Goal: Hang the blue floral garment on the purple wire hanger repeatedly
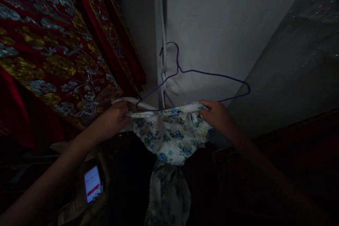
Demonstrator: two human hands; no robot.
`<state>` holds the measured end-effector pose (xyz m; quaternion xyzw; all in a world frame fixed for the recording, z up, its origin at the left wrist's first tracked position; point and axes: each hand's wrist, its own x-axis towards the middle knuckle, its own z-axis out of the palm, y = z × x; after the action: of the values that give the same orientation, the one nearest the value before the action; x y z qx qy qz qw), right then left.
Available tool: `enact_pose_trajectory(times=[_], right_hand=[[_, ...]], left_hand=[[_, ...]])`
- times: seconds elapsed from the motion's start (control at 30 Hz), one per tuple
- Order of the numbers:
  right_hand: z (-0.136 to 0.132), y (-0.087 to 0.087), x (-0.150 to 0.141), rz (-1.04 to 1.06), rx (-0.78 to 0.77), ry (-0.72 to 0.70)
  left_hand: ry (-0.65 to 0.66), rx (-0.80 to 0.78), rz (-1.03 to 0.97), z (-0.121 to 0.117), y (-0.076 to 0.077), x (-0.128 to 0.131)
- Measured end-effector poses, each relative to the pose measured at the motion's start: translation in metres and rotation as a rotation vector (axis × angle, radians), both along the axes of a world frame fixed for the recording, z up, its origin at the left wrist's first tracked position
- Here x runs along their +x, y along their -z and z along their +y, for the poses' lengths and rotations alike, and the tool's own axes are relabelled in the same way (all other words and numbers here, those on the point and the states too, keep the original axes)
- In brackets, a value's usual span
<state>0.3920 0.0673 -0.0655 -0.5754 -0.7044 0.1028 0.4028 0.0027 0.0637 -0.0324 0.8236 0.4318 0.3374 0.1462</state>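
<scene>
A white garment with blue and yellow flowers (174, 134) hangs stretched between my two hands. My left hand (118, 114) is closed on its upper left edge, where a pale strap loops above the fingers. On the upper right edge my right hand (214, 113) pinches the fabric between thumb and fingers. Behind the garment's top edge is a thin purple wire hanger (212, 74), its bottom bar partly hidden by the cloth. The hanger's hook rests at a pale vertical cord. Lower down, the floral cloth narrows and falls into the dark.
Red cloth with gold and silver embroidery (50, 42) hangs at the left. A white wall (212, 24) stands behind the hanger, with a pale cord (163, 24) running down it. A lit phone (92, 183) lies at lower left. Shiny translucent sheeting covers the right side.
</scene>
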Motion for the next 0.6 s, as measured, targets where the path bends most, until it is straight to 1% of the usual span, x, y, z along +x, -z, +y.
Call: enact_pose_trajectory(times=[0.07,0.17,0.23,0.3,0.33,0.37,0.4,0.5,0.53,0.57,0.6], right_hand=[[0.002,0.003,-0.008,0.076,-0.045,-0.051],[-0.001,0.011,-0.028,0.243,-0.134,-0.194],[-0.010,0.014,-0.041,0.299,-0.172,-0.304],[-0.022,0.012,-0.046,0.291,-0.162,-0.399],[-0.029,0.009,-0.044,0.281,-0.140,-0.410],[-0.036,0.006,-0.040,0.281,-0.096,-0.375],[-0.043,0.001,-0.034,0.289,-0.032,-0.293],[-0.057,-0.015,-0.007,0.344,0.245,0.059],[-0.059,-0.019,0.003,0.345,0.324,0.135],[-0.059,-0.022,0.013,0.323,0.374,0.173],[-0.058,-0.024,0.022,0.278,0.391,0.174]], left_hand=[[-0.009,0.096,0.051,-0.007,-0.011,0.003],[0.046,0.202,0.097,-0.011,-0.031,0.022],[0.049,0.252,0.099,-0.003,-0.040,0.037],[0.002,0.281,0.092,0.012,-0.043,0.047],[-0.018,0.287,0.100,0.021,-0.043,0.048],[-0.029,0.288,0.115,0.029,-0.043,0.048],[-0.029,0.287,0.139,0.036,-0.043,0.046],[-0.034,0.301,0.204,0.047,-0.043,0.036],[-0.038,0.305,0.221,0.047,-0.044,0.033],[-0.036,0.307,0.243,0.047,-0.044,0.032],[-0.035,0.313,0.266,0.046,-0.045,0.031]])
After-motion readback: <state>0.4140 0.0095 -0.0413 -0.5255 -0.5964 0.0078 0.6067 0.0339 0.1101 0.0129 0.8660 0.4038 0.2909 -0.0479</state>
